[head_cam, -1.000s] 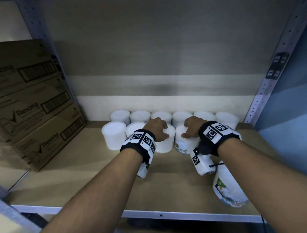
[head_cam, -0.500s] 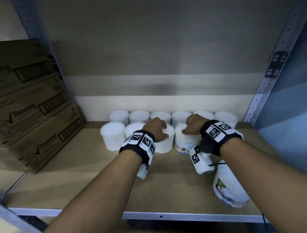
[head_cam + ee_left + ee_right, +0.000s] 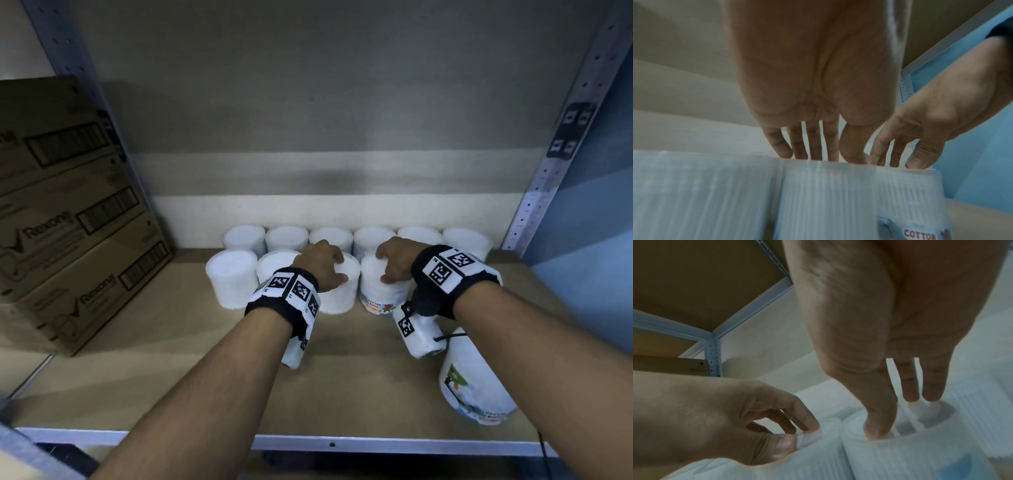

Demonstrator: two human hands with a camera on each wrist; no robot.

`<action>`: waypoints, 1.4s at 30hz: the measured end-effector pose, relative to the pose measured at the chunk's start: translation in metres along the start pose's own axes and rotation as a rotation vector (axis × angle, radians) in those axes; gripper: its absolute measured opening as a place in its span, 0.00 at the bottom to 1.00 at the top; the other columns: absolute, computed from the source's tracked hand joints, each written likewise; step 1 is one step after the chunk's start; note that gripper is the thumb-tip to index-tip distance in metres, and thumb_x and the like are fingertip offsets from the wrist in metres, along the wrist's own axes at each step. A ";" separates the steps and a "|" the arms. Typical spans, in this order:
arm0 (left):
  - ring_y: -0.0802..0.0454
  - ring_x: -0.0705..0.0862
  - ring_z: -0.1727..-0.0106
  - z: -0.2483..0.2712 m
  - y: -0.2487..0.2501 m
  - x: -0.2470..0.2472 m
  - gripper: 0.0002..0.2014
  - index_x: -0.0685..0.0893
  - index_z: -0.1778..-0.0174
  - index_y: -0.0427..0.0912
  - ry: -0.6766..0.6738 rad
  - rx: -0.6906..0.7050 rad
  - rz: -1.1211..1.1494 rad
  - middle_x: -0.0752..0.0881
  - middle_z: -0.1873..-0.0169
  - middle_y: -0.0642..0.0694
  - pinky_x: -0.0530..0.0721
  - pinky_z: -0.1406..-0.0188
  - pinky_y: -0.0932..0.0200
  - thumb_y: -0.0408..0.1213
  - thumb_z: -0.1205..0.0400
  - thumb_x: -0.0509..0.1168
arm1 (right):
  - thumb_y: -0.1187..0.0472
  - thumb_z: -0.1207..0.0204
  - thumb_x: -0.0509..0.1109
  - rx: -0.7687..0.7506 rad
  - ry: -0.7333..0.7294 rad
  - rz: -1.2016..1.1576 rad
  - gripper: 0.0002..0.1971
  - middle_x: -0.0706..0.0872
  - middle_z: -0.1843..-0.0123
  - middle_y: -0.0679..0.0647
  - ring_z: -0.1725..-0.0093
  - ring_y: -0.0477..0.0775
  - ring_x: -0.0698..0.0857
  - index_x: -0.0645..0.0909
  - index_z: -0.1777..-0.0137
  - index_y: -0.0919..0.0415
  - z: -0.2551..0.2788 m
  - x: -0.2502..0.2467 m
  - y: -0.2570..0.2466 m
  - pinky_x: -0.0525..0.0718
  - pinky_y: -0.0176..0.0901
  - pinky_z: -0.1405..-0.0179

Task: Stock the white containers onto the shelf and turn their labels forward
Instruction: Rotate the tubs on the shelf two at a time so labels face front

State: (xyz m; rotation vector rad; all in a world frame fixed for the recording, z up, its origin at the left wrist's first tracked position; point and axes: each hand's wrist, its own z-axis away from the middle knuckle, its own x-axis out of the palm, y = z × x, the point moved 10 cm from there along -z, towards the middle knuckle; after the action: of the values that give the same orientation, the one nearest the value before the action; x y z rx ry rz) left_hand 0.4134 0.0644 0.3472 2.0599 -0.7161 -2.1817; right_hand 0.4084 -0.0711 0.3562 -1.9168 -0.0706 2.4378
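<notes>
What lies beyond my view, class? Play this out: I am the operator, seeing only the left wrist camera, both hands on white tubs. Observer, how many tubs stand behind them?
Observer: Six back-row containers line the wall.
Operator: And the front row?
Observer: Four; the left hand grips the third container, the right hand the fourth container.
Operator: Any outside the rows?
Observer: One stray container sits apart near the front edge of the shelf, on the right.
</notes>
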 end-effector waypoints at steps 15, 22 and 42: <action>0.44 0.72 0.27 0.000 -0.001 0.000 0.22 0.78 0.32 0.43 0.006 -0.007 0.011 0.75 0.30 0.44 0.72 0.26 0.48 0.43 0.21 0.69 | 0.44 0.23 0.67 0.008 0.050 0.018 0.33 0.71 0.23 0.62 0.25 0.63 0.73 0.68 0.24 0.62 -0.002 0.002 -0.002 0.75 0.51 0.27; 0.44 0.71 0.27 0.000 0.001 0.000 0.23 0.77 0.31 0.43 -0.012 0.001 -0.014 0.74 0.29 0.44 0.72 0.26 0.49 0.44 0.21 0.69 | 0.54 0.22 0.70 -0.049 0.018 0.035 0.28 0.74 0.24 0.59 0.26 0.59 0.75 0.70 0.24 0.64 0.002 0.000 -0.006 0.75 0.47 0.28; 0.48 0.71 0.24 0.006 0.013 -0.003 0.29 0.77 0.29 0.46 -0.175 0.068 0.081 0.73 0.26 0.48 0.72 0.25 0.55 0.20 0.25 0.56 | 0.58 0.21 0.70 -0.106 0.020 0.072 0.29 0.73 0.24 0.62 0.26 0.60 0.75 0.67 0.23 0.66 0.000 0.000 -0.011 0.73 0.46 0.29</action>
State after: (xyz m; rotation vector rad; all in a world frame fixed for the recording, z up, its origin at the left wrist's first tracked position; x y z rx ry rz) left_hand 0.4048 0.0550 0.3547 1.8494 -0.8851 -2.3439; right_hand 0.4079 -0.0598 0.3565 -2.0204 -0.1352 2.5077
